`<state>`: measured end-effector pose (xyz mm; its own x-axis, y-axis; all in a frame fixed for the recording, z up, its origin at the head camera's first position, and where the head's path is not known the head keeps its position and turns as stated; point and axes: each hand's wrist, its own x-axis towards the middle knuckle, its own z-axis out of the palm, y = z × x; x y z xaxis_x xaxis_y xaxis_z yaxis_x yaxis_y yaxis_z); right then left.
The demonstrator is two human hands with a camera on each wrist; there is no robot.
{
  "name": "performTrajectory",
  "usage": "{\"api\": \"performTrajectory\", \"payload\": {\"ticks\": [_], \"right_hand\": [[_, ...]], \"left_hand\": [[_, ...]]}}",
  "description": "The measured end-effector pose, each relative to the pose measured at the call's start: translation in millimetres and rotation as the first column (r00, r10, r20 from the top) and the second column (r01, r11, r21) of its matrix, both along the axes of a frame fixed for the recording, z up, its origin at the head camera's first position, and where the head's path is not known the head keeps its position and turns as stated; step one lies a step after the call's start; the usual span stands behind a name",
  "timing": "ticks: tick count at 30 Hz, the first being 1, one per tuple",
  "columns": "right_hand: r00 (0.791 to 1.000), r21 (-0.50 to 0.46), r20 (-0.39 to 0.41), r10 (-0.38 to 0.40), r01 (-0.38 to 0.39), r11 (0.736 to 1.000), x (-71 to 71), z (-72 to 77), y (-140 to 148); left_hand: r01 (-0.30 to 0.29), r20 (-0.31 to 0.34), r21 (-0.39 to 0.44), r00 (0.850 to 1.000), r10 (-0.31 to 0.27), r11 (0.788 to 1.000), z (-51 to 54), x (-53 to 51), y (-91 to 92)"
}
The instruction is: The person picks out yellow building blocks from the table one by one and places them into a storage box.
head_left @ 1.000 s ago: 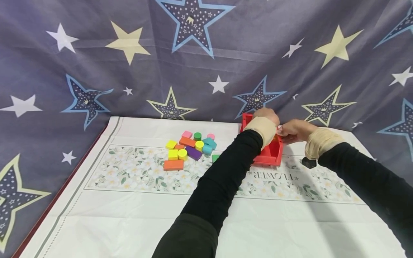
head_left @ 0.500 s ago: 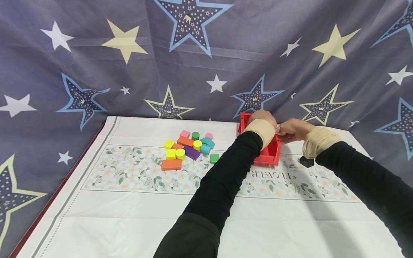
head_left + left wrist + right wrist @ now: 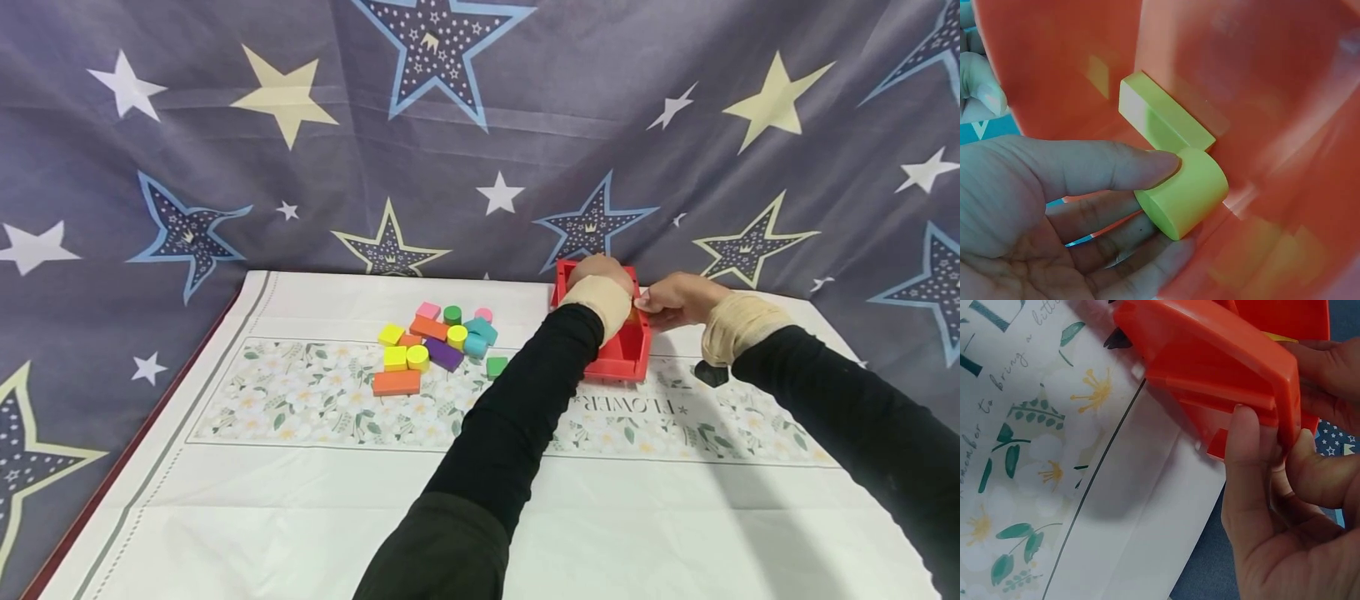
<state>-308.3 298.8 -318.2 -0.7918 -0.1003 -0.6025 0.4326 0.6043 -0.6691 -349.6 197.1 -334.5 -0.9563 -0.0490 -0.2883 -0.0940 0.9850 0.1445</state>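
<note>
In the left wrist view my left hand (image 3: 1104,194) pinches a yellow cylinder block (image 3: 1188,194) between its thumb and fingers, inside a red plastic bin (image 3: 617,369). A yellow rectangular block (image 3: 1163,112) lies in the bin just behind the cylinder. From above, the wrist and forearm cover much of the left hand (image 3: 602,271) and hide its block. My right hand (image 3: 684,298) holds the bin's right side wall. Up close, the right hand (image 3: 1294,506) has its thumb and fingers on either side of the red rim (image 3: 1288,394).
Left of the bin lies a loose group of coloured blocks, among them a purple block (image 3: 443,354), an orange block (image 3: 396,383) and a green block (image 3: 496,367). A flower-printed white cloth (image 3: 300,508) covers the table. A star-patterned curtain (image 3: 435,167) hangs directly behind.
My left hand has shifted slightly left inside the bin, away from the right hand. The right hand keeps its hold on the wall. The head view has drifted a little.
</note>
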Motion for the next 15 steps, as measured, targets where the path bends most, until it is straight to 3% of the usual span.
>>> {"api": "performTrajectory", "payload": {"ticks": [15], "right_hand": [[1.0, 0.015, -0.003, -0.024, 0.024, 1.0, -0.8, 0.0, -2.7]], "left_hand": [[-0.022, -0.026, -0.076, 0.999, 0.02, 0.997, -6.8, -2.0, 6.3]]}}
